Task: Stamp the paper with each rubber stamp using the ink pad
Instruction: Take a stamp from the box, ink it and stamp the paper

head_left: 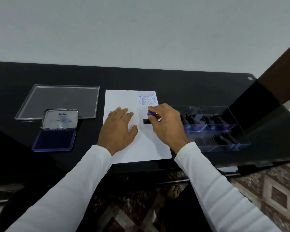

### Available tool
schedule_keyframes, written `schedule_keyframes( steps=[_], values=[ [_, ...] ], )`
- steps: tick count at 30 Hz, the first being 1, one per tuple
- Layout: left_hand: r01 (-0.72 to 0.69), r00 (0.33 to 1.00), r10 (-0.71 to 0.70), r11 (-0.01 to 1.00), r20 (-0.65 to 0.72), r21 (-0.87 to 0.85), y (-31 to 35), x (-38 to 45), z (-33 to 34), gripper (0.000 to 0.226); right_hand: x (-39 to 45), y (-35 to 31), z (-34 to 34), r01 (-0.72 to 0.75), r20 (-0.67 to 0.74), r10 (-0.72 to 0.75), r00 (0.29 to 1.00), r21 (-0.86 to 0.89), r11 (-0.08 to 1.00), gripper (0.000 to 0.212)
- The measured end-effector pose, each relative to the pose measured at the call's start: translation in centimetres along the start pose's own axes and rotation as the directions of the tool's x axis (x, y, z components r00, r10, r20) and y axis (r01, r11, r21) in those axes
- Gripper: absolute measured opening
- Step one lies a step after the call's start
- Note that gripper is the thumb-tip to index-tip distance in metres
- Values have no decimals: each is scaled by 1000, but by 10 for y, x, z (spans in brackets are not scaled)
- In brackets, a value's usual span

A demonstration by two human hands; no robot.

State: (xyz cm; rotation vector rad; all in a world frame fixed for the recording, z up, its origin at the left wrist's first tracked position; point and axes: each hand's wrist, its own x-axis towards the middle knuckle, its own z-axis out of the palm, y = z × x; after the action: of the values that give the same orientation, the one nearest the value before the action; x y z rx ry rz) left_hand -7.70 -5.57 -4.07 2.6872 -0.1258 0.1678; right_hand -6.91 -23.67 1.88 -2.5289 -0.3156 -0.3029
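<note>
While the white paper (124, 144) lies on the black table (174, 81), it is held flat by the left hand (119, 129), fingers spread out. A rubber stamp (149, 117) w/ a purple top is pinched by the right hand (166, 124) & pressed down on the paper's right side, just below rows of blue SAMPLE marks (147, 98). An open ink pad (54, 139) is seen to the left, w/ a clear lid (60, 99) behind it. More stamps are kept in a clear box (224, 131) on the right.
</note>
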Motion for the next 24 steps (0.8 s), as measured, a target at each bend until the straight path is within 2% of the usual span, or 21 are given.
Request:
schedule_keyframes(
  steps=[24],
  values=[
    [-23,1000,23,999,-5,47,-3,0,5,56,0,-2,12,24,28,-24,999,-2,1000,31]
  ],
)
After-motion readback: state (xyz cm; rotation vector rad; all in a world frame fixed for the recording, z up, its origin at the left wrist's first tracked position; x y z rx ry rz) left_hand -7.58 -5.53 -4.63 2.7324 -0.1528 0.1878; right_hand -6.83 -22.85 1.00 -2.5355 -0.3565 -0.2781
